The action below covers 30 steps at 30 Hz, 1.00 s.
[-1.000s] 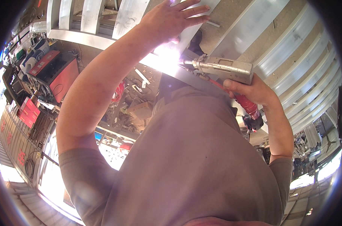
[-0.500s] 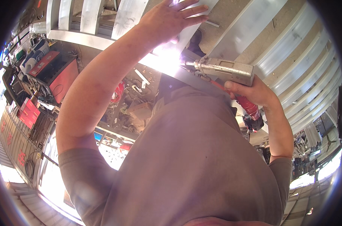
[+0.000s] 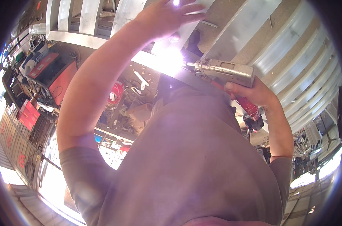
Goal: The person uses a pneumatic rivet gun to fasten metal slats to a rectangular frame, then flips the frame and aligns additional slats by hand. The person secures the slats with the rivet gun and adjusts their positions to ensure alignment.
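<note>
My right hand [image 3: 252,92] is closed round the red-wrapped grip of a welding gun [image 3: 227,71] with a boxy, worn metal body. The gun's nozzle points left at a blinding white glow [image 3: 168,58] on a pale metal bar [image 3: 142,58]. That glow hides the spot being worked and part of the bar. Above it, my left hand [image 3: 167,19] is stretched out with fingers spread and nothing visible in it. Whether its palm touches the metal slat [image 3: 199,24] beneath cannot be made out.
Long pale metal slats [image 3: 250,28] run in rows across the upper right. At left stands a red and black machine [image 3: 56,75]. A red round reel [image 3: 116,92] and scraps [image 3: 139,113] lie below the bar. A dark shoe [image 3: 194,37] shows between slats.
The glow has grown and shifted slightly left along the bar. My left hand and forearm have moved a little left. The welding gun and my right hand are nearly still.
</note>
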Tool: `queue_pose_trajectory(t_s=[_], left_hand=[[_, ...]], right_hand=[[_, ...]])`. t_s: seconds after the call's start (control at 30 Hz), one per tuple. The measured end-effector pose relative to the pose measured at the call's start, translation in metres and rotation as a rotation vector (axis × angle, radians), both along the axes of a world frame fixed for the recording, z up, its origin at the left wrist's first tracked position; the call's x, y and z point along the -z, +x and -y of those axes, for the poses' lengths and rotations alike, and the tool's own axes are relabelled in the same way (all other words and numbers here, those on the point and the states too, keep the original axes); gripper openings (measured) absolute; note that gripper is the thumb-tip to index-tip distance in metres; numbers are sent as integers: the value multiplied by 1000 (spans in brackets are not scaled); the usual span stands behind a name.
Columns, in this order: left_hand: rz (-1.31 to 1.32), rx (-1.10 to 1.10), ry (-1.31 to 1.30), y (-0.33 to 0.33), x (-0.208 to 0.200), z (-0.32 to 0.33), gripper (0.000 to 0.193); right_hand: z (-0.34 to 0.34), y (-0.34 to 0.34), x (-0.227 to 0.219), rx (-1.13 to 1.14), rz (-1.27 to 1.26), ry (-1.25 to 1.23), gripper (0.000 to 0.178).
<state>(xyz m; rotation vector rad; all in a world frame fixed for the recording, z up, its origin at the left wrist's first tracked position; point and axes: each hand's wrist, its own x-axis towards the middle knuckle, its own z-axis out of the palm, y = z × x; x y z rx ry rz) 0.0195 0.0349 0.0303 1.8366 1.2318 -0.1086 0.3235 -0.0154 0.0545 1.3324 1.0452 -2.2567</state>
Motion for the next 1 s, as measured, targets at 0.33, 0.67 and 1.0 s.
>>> queue_pose_trajectory(t_s=[0.33, 0.67, 1.0], left_hand=[[464, -698, 589, -133, 16, 16, 86], [-342, -1631, 67, -107, 68, 267, 51], [-192, -1388, -456, 14, 101, 393, 50]], right_hand=[[9, 4, -10, 34, -81, -4, 58], [8, -1, -9, 33, -90, 3, 59], [8, -1, -11, -3, -90, 16, 61]])
